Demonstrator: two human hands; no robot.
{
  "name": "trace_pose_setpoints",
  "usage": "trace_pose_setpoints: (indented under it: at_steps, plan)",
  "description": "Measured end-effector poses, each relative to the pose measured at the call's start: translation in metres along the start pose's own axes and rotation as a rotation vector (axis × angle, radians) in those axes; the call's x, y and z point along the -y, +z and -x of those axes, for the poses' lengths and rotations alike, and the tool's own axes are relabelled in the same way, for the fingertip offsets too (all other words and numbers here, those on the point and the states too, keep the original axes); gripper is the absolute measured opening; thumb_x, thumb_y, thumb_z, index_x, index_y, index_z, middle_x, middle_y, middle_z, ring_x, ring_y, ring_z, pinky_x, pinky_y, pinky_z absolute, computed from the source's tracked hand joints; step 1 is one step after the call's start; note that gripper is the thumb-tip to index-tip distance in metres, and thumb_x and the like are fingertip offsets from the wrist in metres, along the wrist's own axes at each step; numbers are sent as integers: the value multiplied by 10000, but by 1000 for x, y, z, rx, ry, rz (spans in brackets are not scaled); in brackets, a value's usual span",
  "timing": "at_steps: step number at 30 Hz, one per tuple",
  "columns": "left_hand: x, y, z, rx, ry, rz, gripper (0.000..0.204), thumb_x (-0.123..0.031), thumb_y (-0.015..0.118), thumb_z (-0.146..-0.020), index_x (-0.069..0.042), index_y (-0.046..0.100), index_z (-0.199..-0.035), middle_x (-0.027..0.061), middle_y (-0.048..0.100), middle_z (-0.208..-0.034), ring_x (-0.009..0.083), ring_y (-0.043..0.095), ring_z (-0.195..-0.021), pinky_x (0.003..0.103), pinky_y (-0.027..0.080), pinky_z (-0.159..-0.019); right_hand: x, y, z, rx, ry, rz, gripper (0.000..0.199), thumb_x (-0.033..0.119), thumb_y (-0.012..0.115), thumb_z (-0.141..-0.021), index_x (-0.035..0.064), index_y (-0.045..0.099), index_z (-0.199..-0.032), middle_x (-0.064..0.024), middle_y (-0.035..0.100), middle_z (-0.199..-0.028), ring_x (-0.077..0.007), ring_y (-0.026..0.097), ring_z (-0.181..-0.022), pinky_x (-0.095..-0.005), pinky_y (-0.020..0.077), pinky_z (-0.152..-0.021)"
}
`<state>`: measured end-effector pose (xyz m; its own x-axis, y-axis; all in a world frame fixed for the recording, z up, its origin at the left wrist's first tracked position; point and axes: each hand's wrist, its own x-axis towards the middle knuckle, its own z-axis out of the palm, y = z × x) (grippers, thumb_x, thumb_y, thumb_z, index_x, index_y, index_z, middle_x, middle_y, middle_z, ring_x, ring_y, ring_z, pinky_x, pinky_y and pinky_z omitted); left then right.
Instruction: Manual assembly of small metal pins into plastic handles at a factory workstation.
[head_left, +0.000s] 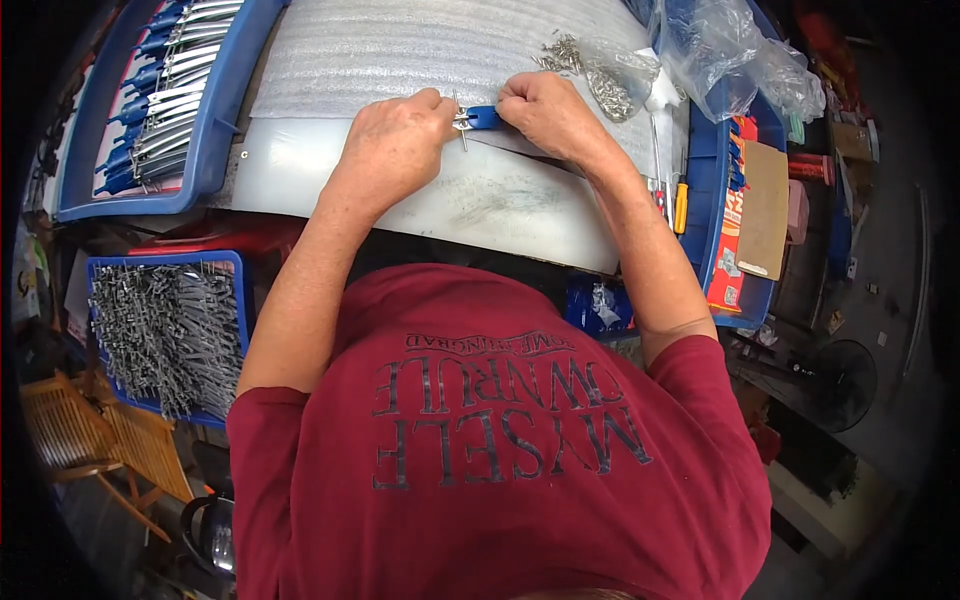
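Observation:
Over the front of the work table, both my hands meet at a small blue-and-metal part (pixel 484 118). My left hand (pixel 400 140) is closed at its metal end, where a thin metal pin stands crosswise. Pinched at the blue end is my right hand (pixel 555 112); its fingertips partly cover the part. The exact kind of part cannot be made out. Beyond my right hand, a pile of small metal pieces (pixel 562 54) lies loose beside a clear plastic bag (pixel 612 88) with more of them.
Grey foam sheet (pixel 400 60) and a white board (pixel 520 200) cover the table. A blue tray (pixel 215 150) at left holds blue-handled metal pieces. Lower left, a blue crate (pixel 241 300) contains many metal parts. A yellow-handled screwdriver (pixel 681 208) lies near a blue bin (pixel 705 170) at right.

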<state>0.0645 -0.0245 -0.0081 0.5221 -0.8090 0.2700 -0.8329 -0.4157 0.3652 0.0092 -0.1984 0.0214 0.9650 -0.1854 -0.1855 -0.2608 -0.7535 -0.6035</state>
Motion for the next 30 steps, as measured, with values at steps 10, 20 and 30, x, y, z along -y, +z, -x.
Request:
trace_pose_setpoints:
  at_steps: [10, 20, 30]
  plan:
    - [-1, -1, -1, 13, -18, 0, 165, -143, 595, -730, -41, 574, -858, 88, 541, -707, 277, 562, -634, 369, 448, -538, 3, -6, 3, 19, -18, -25, 164, 145, 544, -733, -15, 555, -699, -44, 485, -525, -101, 434, -523, -281, 375, -495]
    - [0, -3, 0, -19, -2, 41, 154, -134, 602, -720, -42, 557, -836, 91, 528, -692, 285, 552, -640, 379, 440, -540, -10, -5, 18, -30, 18, -79, 179, 179, 609, -758, 4, 581, -737, -45, 533, -581, -92, 460, -551, -270, 391, -516]
    - [-4, -7, -1, -7, -10, 37, 133, -140, 596, -730, -31, 550, -789, 103, 529, -688, 289, 558, -641, 386, 442, -552, -73, -29, -7, -420, -239, 342, 110, 132, 557, -750, 34, 601, -770, -160, 590, -764, -335, 557, -736, -396, 443, -651]
